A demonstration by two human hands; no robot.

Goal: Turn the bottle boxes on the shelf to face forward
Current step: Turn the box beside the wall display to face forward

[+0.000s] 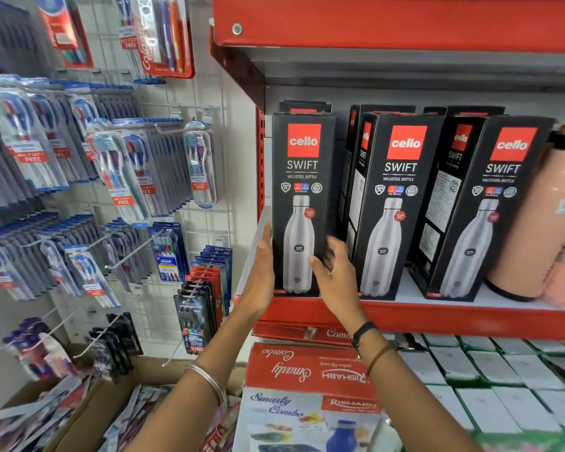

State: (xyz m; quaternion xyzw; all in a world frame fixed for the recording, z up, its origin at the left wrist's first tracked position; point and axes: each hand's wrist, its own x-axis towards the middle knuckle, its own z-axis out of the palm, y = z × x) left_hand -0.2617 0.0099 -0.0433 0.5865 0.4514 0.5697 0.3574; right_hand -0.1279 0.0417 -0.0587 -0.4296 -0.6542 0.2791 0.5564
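Three tall black bottle boxes with red logos stand in a row on the red shelf [470, 316]. The left box [302, 177] faces straight forward. The middle box [397, 197] and the right box [490, 203] stand slightly angled, showing their left sides. More boxes stand behind them. My left hand [263, 265] lies flat against the left side of the left box, fingers up. My right hand [335, 272] is at that box's lower right front edge, fingers spread and blurred; whether it touches the box I cannot tell.
A peach flask [535, 223] stands right of the boxes. Hanging toothbrush packs [111, 177] fill the wire grid on the left. Below the shelf lie red combo boxes [307, 370] and white boxes [503, 380]. A cardboard carton [88, 406] sits at the lower left.
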